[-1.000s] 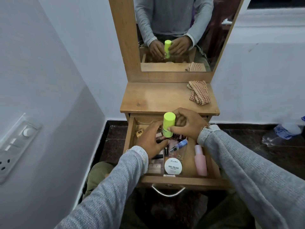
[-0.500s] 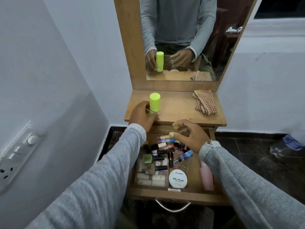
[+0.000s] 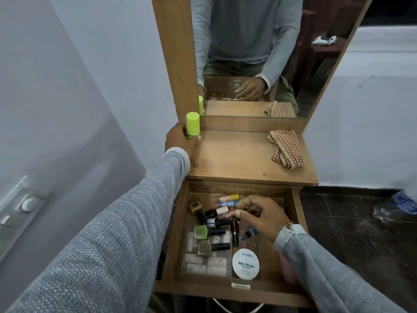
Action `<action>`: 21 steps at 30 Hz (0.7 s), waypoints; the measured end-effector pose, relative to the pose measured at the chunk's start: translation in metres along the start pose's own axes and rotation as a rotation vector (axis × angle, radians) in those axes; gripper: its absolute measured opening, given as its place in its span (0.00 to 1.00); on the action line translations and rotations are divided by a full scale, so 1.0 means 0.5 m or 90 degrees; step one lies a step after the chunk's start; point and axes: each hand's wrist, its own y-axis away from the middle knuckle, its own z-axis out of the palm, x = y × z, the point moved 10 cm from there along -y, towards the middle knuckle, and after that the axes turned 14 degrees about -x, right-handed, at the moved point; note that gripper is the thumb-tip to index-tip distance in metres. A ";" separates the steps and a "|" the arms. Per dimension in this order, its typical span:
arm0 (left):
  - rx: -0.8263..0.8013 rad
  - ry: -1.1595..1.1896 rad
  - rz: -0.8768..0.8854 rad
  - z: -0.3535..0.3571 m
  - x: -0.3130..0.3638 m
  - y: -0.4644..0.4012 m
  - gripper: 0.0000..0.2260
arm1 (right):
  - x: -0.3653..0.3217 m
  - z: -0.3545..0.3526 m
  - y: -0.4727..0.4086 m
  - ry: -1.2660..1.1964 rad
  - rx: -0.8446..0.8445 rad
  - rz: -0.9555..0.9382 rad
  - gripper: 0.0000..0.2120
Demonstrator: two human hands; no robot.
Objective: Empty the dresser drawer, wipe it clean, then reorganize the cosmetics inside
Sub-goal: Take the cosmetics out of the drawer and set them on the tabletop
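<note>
While emptying continues, left hand (image 3: 180,141) wrapped around lime-green tube (image 3: 192,125), held upright at far left corner of tabletop (image 3: 237,159), close against mirror frame (image 3: 176,64); contact with the surface not discernible. Right hand (image 3: 259,216) lowered into open drawer (image 3: 297,213), fingers partly curled, tips touching or nearly touching the loose nail polish bottles (image 3: 216,222); firm pinch on any bottle not discernible. Bottles lying mostly flat, long axes crossing at mixed angles, directly under and left of right hand, hence nearer to it than to left hand. Round nail polish remover tin (image 3: 245,264) near drawer front edge. Checked cloth (image 3: 285,149) at far right of tabletop, untouched.
</note>
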 end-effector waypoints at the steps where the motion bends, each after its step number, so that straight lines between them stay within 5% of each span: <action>1: -0.002 0.001 -0.003 0.001 -0.002 0.001 0.19 | 0.001 0.000 0.003 0.000 0.003 0.001 0.03; 11: 0.039 0.047 0.007 -0.012 -0.010 0.014 0.21 | 0.007 0.010 0.006 0.000 -0.004 0.003 0.02; 21: -0.039 0.068 0.004 0.022 -0.022 0.073 0.35 | 0.022 -0.023 0.025 0.017 -0.002 0.003 0.04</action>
